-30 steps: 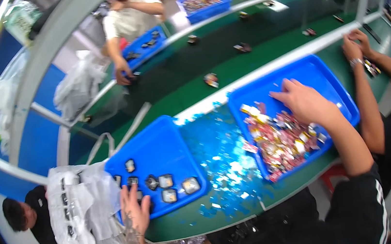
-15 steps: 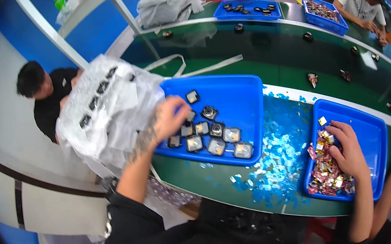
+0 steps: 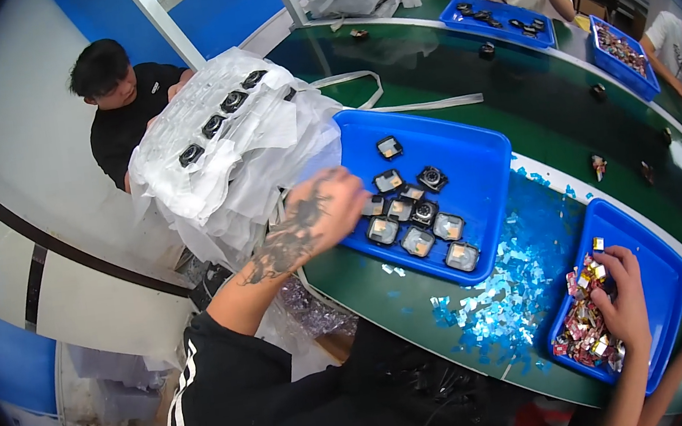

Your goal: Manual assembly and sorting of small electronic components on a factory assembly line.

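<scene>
My left hand (image 3: 330, 207), at the end of a tattooed forearm, is at the near left edge of a blue tray (image 3: 488, 195). Its fingers are curled, and what they may hold is hidden. Several square black-rimmed cases with pale centres, such as one case (image 3: 418, 243), lie in this tray; a few show a dark round ring. To the right, my right hand (image 3: 624, 302) rests over a heap of small red, gold and silver pieces (image 3: 580, 324) in a second blue tray (image 3: 667, 305). The thumb and forefinger there are apart.
Small shiny blue flakes (image 3: 500, 296) are strewn between the trays. A stack of white wrapped sheets (image 3: 247, 139) with black cases on top stands at left. Loose parts lie on the green belt (image 3: 551, 119). Co-workers sit across, at far left and at right.
My view has turned, so the bench sits further right in the picture. My left hand has moved from over the tray's cases to its near left edge. The right hand stays at the heap.
</scene>
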Demonstrator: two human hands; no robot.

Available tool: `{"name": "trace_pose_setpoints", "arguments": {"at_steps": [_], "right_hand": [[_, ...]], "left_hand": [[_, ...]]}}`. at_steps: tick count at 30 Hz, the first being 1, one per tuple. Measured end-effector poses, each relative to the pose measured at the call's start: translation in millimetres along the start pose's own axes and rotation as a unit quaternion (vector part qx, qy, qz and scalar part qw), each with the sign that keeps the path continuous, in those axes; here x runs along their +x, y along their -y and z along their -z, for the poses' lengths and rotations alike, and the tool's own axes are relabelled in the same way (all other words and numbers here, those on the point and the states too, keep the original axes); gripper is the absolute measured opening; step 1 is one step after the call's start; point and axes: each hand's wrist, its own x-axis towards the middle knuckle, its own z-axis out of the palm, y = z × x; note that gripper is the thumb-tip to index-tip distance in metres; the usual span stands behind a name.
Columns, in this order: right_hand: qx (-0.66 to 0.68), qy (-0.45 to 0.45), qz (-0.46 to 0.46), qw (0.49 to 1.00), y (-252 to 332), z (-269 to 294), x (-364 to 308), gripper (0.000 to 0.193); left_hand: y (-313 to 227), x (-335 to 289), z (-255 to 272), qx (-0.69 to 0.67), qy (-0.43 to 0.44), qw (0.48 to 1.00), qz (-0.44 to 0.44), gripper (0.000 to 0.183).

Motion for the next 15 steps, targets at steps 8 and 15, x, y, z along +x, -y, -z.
{"name": "trace_pose_setpoints", "arguments": {"at_steps": [8, 15], "right_hand": [[0.006, -0.001, 0.012, 1.000, 2.3, -3.6, 9.0, 0.051], [0.012, -0.008, 0.006, 1.000, -3.1, 1.1, 1.7, 0.051]], "left_hand": [[23.4, -16.9, 24.7, 0.003, 0.198, 0.971, 0.131, 0.023], [-0.7, 5.9, 14.0, -0.199, 0.174, 0.964, 0.017, 0.024]]}}
